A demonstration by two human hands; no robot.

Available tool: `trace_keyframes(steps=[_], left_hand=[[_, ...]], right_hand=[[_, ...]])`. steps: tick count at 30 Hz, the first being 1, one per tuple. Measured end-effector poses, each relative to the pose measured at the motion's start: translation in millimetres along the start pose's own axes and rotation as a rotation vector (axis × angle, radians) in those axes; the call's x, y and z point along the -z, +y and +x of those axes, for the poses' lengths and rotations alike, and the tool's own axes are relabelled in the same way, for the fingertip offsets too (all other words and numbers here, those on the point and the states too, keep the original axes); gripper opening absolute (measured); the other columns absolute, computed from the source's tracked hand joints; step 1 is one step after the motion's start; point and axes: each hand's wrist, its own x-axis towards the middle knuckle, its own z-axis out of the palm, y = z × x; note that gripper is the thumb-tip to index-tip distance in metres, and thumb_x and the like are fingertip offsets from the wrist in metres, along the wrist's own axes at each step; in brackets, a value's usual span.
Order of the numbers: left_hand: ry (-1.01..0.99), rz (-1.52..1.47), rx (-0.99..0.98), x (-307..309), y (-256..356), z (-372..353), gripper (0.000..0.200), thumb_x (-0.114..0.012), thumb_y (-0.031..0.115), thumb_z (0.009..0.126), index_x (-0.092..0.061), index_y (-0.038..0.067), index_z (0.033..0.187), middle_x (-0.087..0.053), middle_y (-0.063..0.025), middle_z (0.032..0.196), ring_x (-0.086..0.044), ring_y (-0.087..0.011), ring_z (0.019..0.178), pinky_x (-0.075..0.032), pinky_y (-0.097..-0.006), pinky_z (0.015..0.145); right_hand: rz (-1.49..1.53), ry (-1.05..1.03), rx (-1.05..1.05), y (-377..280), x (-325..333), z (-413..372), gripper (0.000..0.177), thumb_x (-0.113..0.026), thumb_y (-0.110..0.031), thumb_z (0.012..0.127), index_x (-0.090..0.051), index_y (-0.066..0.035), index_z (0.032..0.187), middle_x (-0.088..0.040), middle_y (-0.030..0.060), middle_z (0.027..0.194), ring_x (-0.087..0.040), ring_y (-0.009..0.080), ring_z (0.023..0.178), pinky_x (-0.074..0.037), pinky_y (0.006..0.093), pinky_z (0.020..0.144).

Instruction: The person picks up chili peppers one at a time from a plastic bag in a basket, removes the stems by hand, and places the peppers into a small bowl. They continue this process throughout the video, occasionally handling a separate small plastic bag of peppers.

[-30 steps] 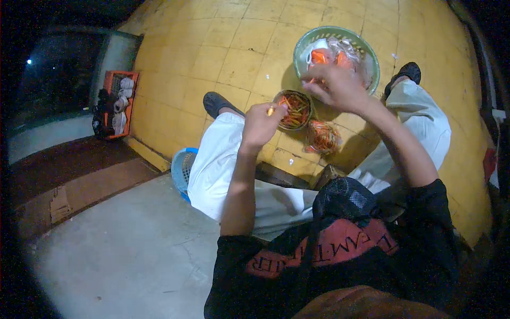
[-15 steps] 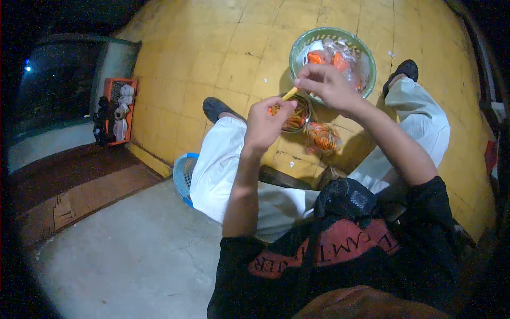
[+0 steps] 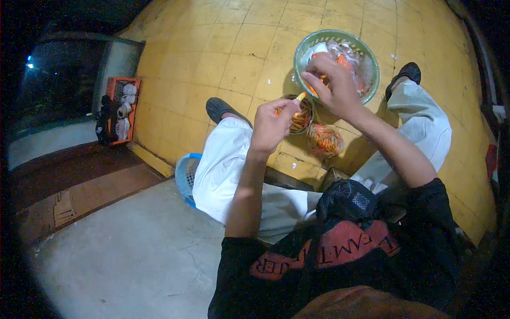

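My left hand (image 3: pixel 274 123) is closed around a short, thin yellow stick-like piece (image 3: pixel 301 97), whose tip pokes out past the thumb and forefinger. To its right, my right hand (image 3: pixel 336 85) is raised in front of the green basket (image 3: pixel 376 80), thumb and fingers curled toward each other; anything between them is too small to make out. Below the hands stands a round container (image 3: pixel 309 127) of thin orange and yellow-brown pieces, partly covered by my left hand. Beside it lies a clear plastic bag (image 3: pixel 325 140) of similar orange strands. Clear plastic and orange items fill the green basket.
My legs in pale trousers (image 3: pixel 220 165) are spread on both sides of these things. A blue basket (image 3: pixel 185 175) sits by my left leg. Farther left, an orange crate (image 3: pixel 113 114) holds shoes. Yellow tiles (image 3: pixel 249 56) cover the floor ahead, with grey concrete (image 3: pixel 138 239) to the left.
My right hand has moved off the yellow piece's tip, up and to the right toward the green basket. Less of the yellow piece now shows beyond my left fingers.
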Motion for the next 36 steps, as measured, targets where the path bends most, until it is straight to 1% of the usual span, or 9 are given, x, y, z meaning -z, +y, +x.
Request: trace_keyframes(steps=[5,7,11,13,16,26,29,32,36], left_hand=[[0.115,0.478,-0.074,22,-20,8,0.039,-0.059,0.034,0.093,-0.069,-0.002,0.085,-0.054,-0.0025,0.057,-0.049,-0.0081,0.051,-0.039,-0.0272,0.047],[0.169,0.676,-0.122,28,-20,9,0.044,-0.056,0.041,0.093,-0.069,0.000,0.086,-0.046,0.0022,0.053,-0.041,-0.0053,0.046,-0.032,-0.0245,0.040],[0.155,0.438,0.033,25,-3,0,0.049,-0.050,0.045,0.096,-0.067,-0.001,0.087,-0.049,0.0007,0.056,-0.041,-0.0048,0.047,-0.030,-0.0227,0.038],[0.038,-0.033,0.164,26,1,1,0.056,-0.046,0.048,0.097,-0.065,-0.004,0.093,-0.049,-0.0009,0.058,-0.044,-0.0082,0.052,-0.033,-0.0231,0.041],[-0.011,-0.213,0.113,11,7,0,0.060,-0.040,0.054,0.097,-0.061,-0.002,0.102,-0.049,0.0002,0.066,-0.040,-0.0061,0.051,-0.028,-0.0178,0.039],[-0.148,-0.492,0.140,3,7,3,0.071,-0.021,0.066,0.094,-0.057,0.004,0.096,-0.054,-0.0002,0.076,-0.045,-0.0063,0.053,-0.031,-0.0181,0.035],[-0.178,-0.563,0.150,0,9,3,0.072,-0.021,0.066,0.094,-0.058,0.004,0.099,-0.054,-0.0012,0.076,-0.045,-0.0070,0.053,-0.031,-0.0177,0.035],[-0.148,-0.590,0.189,1,9,5,0.072,-0.022,0.066,0.094,-0.057,0.003,0.099,-0.055,-0.0021,0.077,-0.046,-0.0075,0.053,-0.031,-0.0171,0.034],[-0.209,-0.586,0.100,2,10,6,0.051,-0.038,0.050,0.098,-0.057,0.002,0.098,-0.055,-0.0026,0.078,-0.043,-0.0057,0.052,-0.028,-0.0159,0.034]], right_hand=[[-0.376,-0.058,0.156,40,9,-1,0.014,-0.056,-0.011,0.086,-0.060,-0.002,0.094,-0.062,0.0149,0.093,-0.062,0.0308,0.085,-0.050,0.0413,0.067],[-0.600,-0.281,-0.044,46,12,-1,0.019,-0.054,-0.010,0.086,-0.060,-0.002,0.102,-0.061,0.0158,0.100,-0.062,0.0328,0.089,-0.050,0.0452,0.070],[-0.635,-0.449,-0.160,28,13,-7,0.019,-0.056,-0.013,0.086,-0.062,-0.002,0.100,-0.062,0.0164,0.096,-0.062,0.0339,0.092,-0.050,0.0454,0.070],[-0.075,-0.528,0.010,7,10,-4,0.020,-0.060,-0.017,0.086,-0.065,-0.002,0.097,-0.063,0.0167,0.090,-0.062,0.0341,0.089,-0.050,0.0438,0.071],[0.139,-0.431,0.117,-18,2,-10,0.021,-0.063,-0.021,0.085,-0.068,-0.003,0.095,-0.064,0.0170,0.085,-0.063,0.0338,0.085,-0.049,0.0417,0.071],[0.134,-0.335,0.121,-20,-3,-13,0.022,-0.064,-0.019,0.084,-0.066,-0.002,0.097,-0.062,0.0157,0.085,-0.061,0.0338,0.080,-0.048,0.0410,0.070],[0.112,-0.253,0.066,-20,-2,-11,0.019,-0.061,-0.019,0.088,-0.063,-0.001,0.096,-0.064,0.0130,0.087,-0.063,0.0269,0.076,-0.049,0.0374,0.068],[0.663,-0.240,-0.267,-13,0,-5,0.023,-0.049,-0.022,0.098,-0.054,0.000,0.106,-0.065,0.0086,0.090,-0.061,0.0122,0.079,-0.050,0.0277,0.071],[0.699,-0.107,-0.324,-3,0,-2,0.022,-0.049,-0.018,0.098,-0.053,0.001,0.108,-0.065,0.0076,0.086,-0.061,0.0111,0.076,-0.051,0.0257,0.070]])
